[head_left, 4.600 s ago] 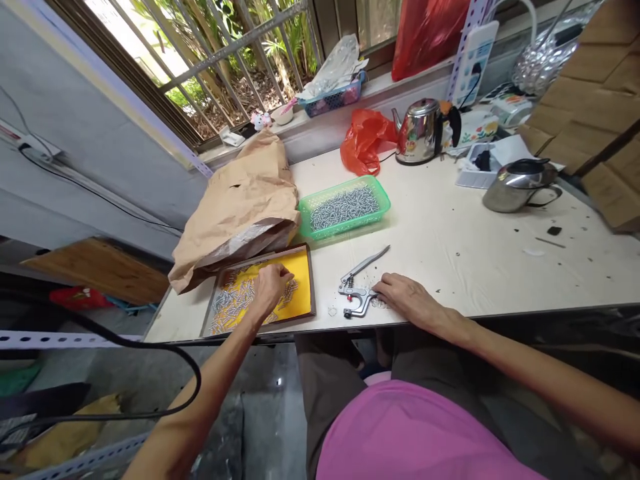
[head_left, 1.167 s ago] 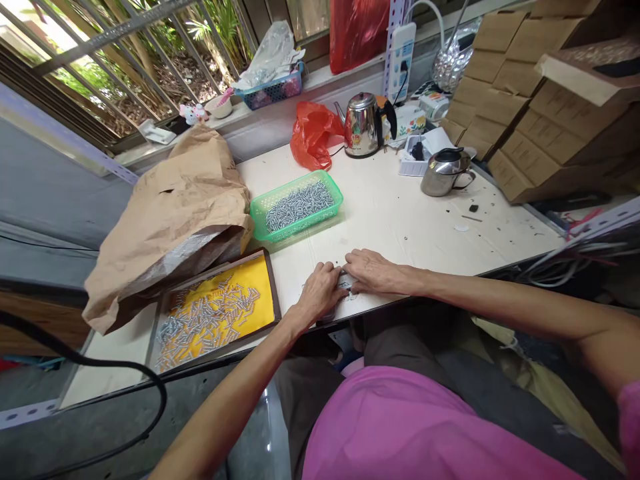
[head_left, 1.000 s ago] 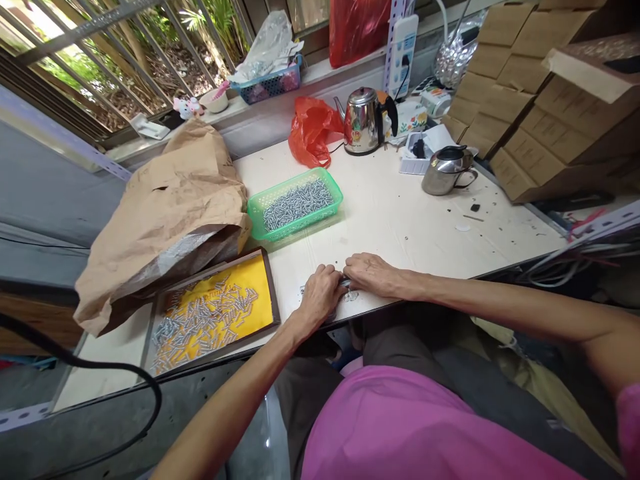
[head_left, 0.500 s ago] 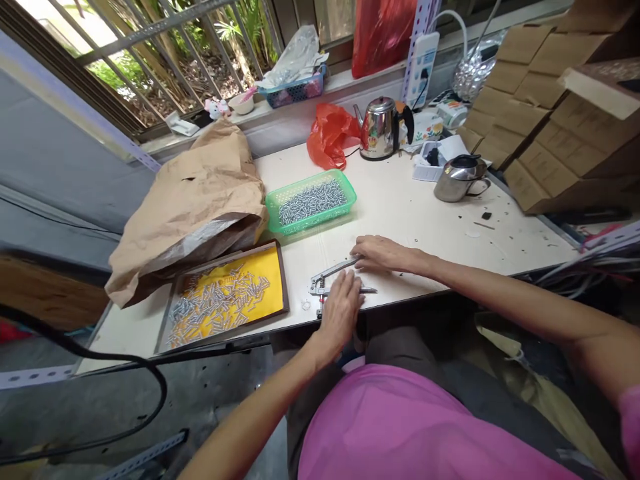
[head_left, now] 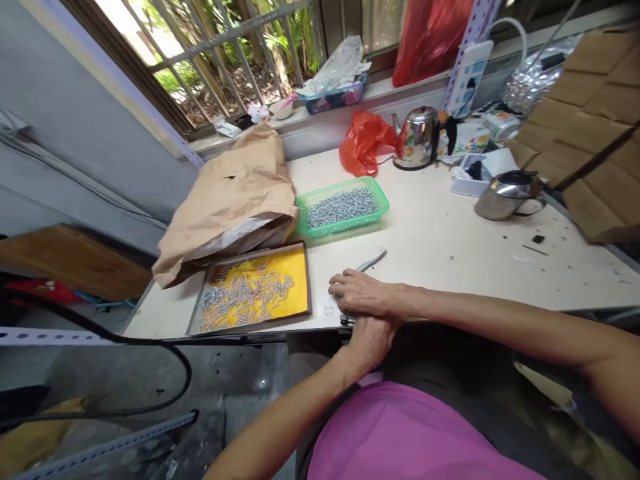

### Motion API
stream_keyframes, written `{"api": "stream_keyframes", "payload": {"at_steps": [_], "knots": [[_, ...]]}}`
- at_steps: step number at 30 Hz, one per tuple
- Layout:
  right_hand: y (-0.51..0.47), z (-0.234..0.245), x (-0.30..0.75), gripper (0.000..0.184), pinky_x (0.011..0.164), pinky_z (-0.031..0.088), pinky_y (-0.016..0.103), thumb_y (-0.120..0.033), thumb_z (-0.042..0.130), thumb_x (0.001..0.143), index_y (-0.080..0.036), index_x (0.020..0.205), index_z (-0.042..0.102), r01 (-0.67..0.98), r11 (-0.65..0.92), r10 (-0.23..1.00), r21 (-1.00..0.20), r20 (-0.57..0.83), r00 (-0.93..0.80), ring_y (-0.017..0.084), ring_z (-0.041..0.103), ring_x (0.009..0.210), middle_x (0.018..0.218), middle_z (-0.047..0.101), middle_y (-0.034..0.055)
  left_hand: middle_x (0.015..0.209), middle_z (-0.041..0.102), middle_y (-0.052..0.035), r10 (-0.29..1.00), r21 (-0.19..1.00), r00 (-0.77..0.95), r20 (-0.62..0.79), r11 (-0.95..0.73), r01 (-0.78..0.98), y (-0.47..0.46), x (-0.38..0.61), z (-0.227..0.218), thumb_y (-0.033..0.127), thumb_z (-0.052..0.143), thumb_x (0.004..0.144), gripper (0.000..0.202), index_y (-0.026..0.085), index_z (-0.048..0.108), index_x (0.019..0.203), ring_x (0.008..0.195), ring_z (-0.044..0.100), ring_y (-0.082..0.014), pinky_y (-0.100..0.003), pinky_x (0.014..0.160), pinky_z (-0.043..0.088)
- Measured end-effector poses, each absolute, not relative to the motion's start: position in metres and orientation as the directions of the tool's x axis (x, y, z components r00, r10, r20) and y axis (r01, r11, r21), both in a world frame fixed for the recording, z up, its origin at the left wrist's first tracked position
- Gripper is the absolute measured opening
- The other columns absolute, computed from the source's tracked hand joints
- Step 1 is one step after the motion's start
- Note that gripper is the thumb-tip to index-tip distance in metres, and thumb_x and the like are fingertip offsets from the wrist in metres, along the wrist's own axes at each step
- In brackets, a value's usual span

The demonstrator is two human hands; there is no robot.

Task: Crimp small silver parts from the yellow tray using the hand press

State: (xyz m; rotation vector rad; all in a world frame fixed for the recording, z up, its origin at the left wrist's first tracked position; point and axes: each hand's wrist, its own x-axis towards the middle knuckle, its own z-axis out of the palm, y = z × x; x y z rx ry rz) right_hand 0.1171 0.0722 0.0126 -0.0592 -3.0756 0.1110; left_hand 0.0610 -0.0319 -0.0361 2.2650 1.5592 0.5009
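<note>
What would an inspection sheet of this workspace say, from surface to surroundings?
Surface: pale tabletop, dark scraps toward the right.
Job's things: metal hand tool, mostly hidden; yellow-lined tray and green basket, both holding small metal pieces.
Clutter: paper bag behind the tray; red plastic bag and kettle at the back; steel pot at right.
Hands: right hand overlaps left hand in this view, both at the tool; grips hidden.
Cables: black cable at lower left; power strip at the rear.
Surroundings: barred window behind; cardboard boxes at right.
</note>
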Motion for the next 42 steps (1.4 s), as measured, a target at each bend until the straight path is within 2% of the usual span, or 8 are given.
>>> {"api": "stream_keyframes", "payload": {"at_steps": [6,11,18,22,26,33,38,42], "knots": [[0.062,0.006,0.093,0.015,0.076,0.033,0.035,-0.014,0.054,0.087,-0.017,0.075,0.062,-0.045,0.995,-0.036,-0.091,0.093,-0.995,0.020,0.049,0.087,0.084,0.062,0.0053,0.114,0.064,-0.0161,0.932,0.478,0.341,0.118,-0.355,0.803,-0.040,0.062,-0.048,0.029,0.043,0.094,0.036,0.014,0.054,0.124,0.106,0.061,-0.0316,-0.047,0.091,0.052],[0.103,0.044,0.086,0.016,0.074,0.036,0.030,-0.017,0.048,0.091,-0.015,0.087,0.063,0.199,0.954,0.277,-0.223,0.408,-0.870,0.017,0.053,0.079,0.082,0.064,0.0060,0.120,0.061,-0.0122,0.907,0.406,0.313,0.283,-0.409,0.817,-0.039,0.027,-0.024,0.023,0.043,0.094,0.030,0.018,0.058,0.119,0.111,0.056,-0.0244,-0.038,0.092,0.050],[0.201,0.085,0.098,0.017,0.074,0.042,0.031,-0.019,0.056,0.086,-0.016,0.100,0.067,0.509,0.807,0.581,-0.299,0.552,-0.598,0.020,0.058,0.084,0.093,0.064,0.0085,0.093,0.066,-0.0127,0.895,0.005,-0.407,0.182,0.413,0.911,-0.001,-0.111,0.026,0.032,0.043,0.094,0.033,0.014,0.070,0.087,0.094,0.055,-0.0262,-0.036,0.081,0.044],[0.188,0.076,0.113,0.020,0.078,0.045,0.032,-0.023,0.053,0.090,-0.017,0.105,0.066,0.451,0.807,0.590,-0.380,0.539,-0.601,0.018,0.059,0.084,0.097,0.063,0.0083,0.100,0.067,-0.0161,0.858,-0.124,-0.505,0.095,0.514,0.849,0.017,-0.148,0.033,0.043,0.044,0.092,0.041,0.012,0.072,0.090,0.101,0.057,-0.0297,-0.035,0.078,0.042],[0.143,0.047,0.137,0.018,0.076,0.046,0.030,-0.021,0.050,0.092,-0.017,0.097,0.066,0.394,0.809,0.572,-0.436,0.425,-0.702,0.017,0.059,0.084,0.093,0.063,0.0071,0.101,0.068,-0.0176,0.852,-0.131,-0.523,-0.024,0.516,0.847,0.027,-0.157,0.025,0.033,0.048,0.088,0.033,0.011,0.071,0.093,0.103,0.060,-0.0300,-0.032,0.073,0.042],[0.077,0.005,0.191,0.023,0.078,0.044,0.030,-0.024,0.044,0.095,-0.017,0.098,0.065,0.456,0.765,0.559,-0.456,0.117,-0.821,0.017,0.059,0.086,0.095,0.062,0.0073,0.084,0.070,-0.0155,0.887,0.071,-0.460,-0.026,0.461,0.885,0.034,-0.156,0.034,0.021,0.049,0.081,0.022,0.012,0.069,0.083,0.088,0.065,-0.0261,-0.029,0.068,0.042],[0.057,-0.005,0.206,0.024,0.078,0.042,0.030,-0.028,0.045,0.096,-0.015,0.098,0.066,0.502,0.764,0.549,-0.406,0.000,-0.836,0.019,0.056,0.086,0.094,0.060,0.0090,0.067,0.065,-0.0044,0.911,0.662,-0.311,-0.271,0.412,0.627,0.016,-0.093,0.046,0.028,0.058,0.073,0.015,0.014,0.064,0.073,0.055,0.057,-0.0127,-0.023,0.053,0.043],[0.053,-0.010,0.206,0.022,0.077,0.039,0.029,-0.025,0.045,0.096,-0.016,0.097,0.065,0.529,0.773,0.564,-0.350,0.000,-0.825,0.018,0.055,0.087,0.093,0.059,0.0085,0.059,0.060,0.0000,0.869,0.799,-0.138,-0.475,0.492,0.345,-0.008,-0.042,0.036,0.030,0.064,0.067,0.017,0.013,0.062,0.069,0.043,0.045,-0.0063,-0.019,0.042,0.035]]}}
